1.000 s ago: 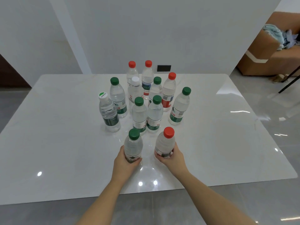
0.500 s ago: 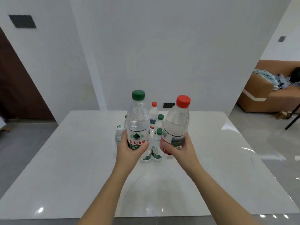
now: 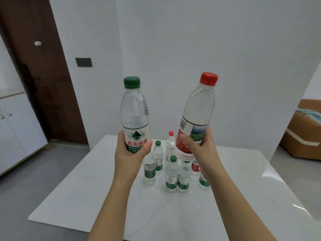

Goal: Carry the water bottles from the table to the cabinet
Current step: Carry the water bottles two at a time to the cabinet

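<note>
Two bottles are up in the air: the left hand (image 3: 129,153) grips the green-cap bottle (image 3: 135,115) (upright), the right hand (image 3: 199,146) grips the red-cap bottle (image 3: 198,115), leaning toward one o'clock. More bottles (image 3: 172,173) stand on the tabletop (image 3: 86,197) below.

Standing bottles (image 3: 172,173) are clustered tightly on the bench (image 3: 243,197) just below both hands. Open bench is left around them; open floor (image 3: 43,171) is seen leftward toward the cabinet (image 3: 15,127).

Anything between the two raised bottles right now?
Nothing at their level. The head view shows only wall between the green-capped bottle and red-capped bottle; lower in that gap, bottles stand on the table.
</note>
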Demonstrator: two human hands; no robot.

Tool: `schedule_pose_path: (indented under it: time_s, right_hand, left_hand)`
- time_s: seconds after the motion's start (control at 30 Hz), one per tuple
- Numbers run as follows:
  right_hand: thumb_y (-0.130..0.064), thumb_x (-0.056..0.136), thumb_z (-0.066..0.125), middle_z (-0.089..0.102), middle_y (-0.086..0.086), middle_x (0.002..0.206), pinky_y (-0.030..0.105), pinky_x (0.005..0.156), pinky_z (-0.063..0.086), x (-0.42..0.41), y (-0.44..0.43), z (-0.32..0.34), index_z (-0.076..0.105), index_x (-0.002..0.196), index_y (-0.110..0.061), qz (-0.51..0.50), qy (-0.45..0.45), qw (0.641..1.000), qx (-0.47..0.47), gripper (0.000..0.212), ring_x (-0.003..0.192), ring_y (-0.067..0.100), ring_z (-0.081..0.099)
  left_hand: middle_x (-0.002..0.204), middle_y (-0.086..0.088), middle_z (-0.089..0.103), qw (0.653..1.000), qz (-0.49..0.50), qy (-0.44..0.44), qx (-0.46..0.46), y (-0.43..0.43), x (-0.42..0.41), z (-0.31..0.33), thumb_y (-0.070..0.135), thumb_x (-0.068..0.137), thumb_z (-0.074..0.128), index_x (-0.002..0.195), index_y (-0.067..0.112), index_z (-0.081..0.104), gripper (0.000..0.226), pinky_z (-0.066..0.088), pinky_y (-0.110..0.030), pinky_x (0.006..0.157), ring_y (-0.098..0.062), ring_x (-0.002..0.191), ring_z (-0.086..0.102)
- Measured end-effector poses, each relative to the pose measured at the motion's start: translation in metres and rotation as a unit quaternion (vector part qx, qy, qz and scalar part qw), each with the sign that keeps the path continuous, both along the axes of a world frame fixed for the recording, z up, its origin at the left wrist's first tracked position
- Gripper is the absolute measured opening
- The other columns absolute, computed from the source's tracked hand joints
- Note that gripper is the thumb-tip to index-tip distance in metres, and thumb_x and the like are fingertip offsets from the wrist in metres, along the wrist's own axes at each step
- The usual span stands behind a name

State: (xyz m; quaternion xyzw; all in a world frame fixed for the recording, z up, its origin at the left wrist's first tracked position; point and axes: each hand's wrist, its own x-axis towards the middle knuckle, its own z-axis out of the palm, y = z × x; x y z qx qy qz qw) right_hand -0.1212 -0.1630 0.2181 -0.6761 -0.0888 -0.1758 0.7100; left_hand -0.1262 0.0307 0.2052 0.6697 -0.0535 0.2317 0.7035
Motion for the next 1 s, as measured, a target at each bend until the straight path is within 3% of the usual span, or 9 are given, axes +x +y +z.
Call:
schedule_pose_path:
  time_s: [0.1,0.23,0.43,0.53,0.67,0.83,1.0]
  right_hand:
    - [-0.021,0.080,0.077,0.071,-0.007,0.106,0.032,0.088,0.053,0.007,0.018,-0.008,0.053,0.109,-0.036,0.025,0.007,1.000,-0.006,0.041,0.101,0.011,0.067]
    - [-0.016,0.080,0.078,0.069,-0.009,0.102,0.024,0.080,0.052,0.023,0.053,-0.009,0.052,0.105,-0.036,0.029,0.008,1.000,-0.008,0.041,0.092,0.004,0.067]
    - [-0.020,0.079,0.078,0.067,-0.010,0.101,0.023,0.078,0.053,0.047,0.126,-0.007,0.050,0.103,-0.038,0.043,0.009,0.999,-0.028,0.041,0.087,0.000,0.066]
    - [-0.017,0.080,0.077,0.066,-0.008,0.102,0.015,0.072,0.051,0.053,0.177,-0.008,0.050,0.103,-0.036,0.058,0.003,0.998,-0.022,0.040,0.085,-0.003,0.065]
    - [-0.014,0.079,0.078,0.067,-0.007,0.101,0.024,0.077,0.052,0.061,0.254,-0.010,0.052,0.104,-0.033,0.075,0.009,0.997,0.003,0.041,0.086,0.002,0.066]
    - [-0.015,0.078,0.078,0.067,-0.007,0.103,0.025,0.077,0.053,0.070,0.340,-0.009,0.053,0.112,-0.028,0.089,0.013,0.996,0.028,0.044,0.088,0.003,0.066]
    - [-0.015,0.078,0.079,0.068,-0.008,0.103,0.024,0.078,0.053,0.082,0.404,-0.009,0.054,0.112,-0.030,0.111,0.014,0.993,0.031,0.045,0.091,0.006,0.067]
  left_hand:
    - [0.099,0.019,0.066,0.999,0.040,0.016,-0.015,0.022,-0.003,-0.003,0.011,0.076,0.079,0.107,0.039,0.052,0.049,0.050,-0.013,0.068,0.008,0.088,0.063]
    - [0.098,0.018,0.065,0.996,0.079,0.037,-0.034,0.062,0.001,-0.006,0.009,0.077,0.078,0.104,0.040,0.051,0.049,0.048,-0.018,0.075,0.006,0.089,0.063]
    - [0.104,0.012,0.063,0.991,0.113,0.039,-0.067,0.140,0.011,-0.003,0.005,0.079,0.076,0.124,0.024,0.049,0.056,0.048,-0.020,0.073,-0.003,0.094,0.062]
    - [0.103,0.013,0.063,0.988,0.135,0.034,-0.065,0.189,0.013,-0.004,0.003,0.077,0.077,0.121,0.026,0.050,0.056,0.049,-0.021,0.074,-0.003,0.094,0.062]
    - [0.103,0.011,0.065,0.986,0.150,0.037,-0.060,0.261,0.013,-0.003,0.003,0.076,0.077,0.123,0.021,0.052,0.056,0.049,-0.021,0.074,-0.003,0.092,0.063]
    - [0.106,0.004,0.067,0.984,0.164,0.043,-0.047,0.348,0.017,0.002,0.008,0.075,0.079,0.118,0.019,0.055,0.051,0.053,-0.034,0.081,-0.013,0.095,0.065]
    - [0.100,0.010,0.068,0.984,0.171,0.036,-0.047,0.406,0.020,0.003,0.005,0.075,0.078,0.104,0.031,0.056,0.044,0.051,-0.025,0.074,-0.008,0.090,0.065]
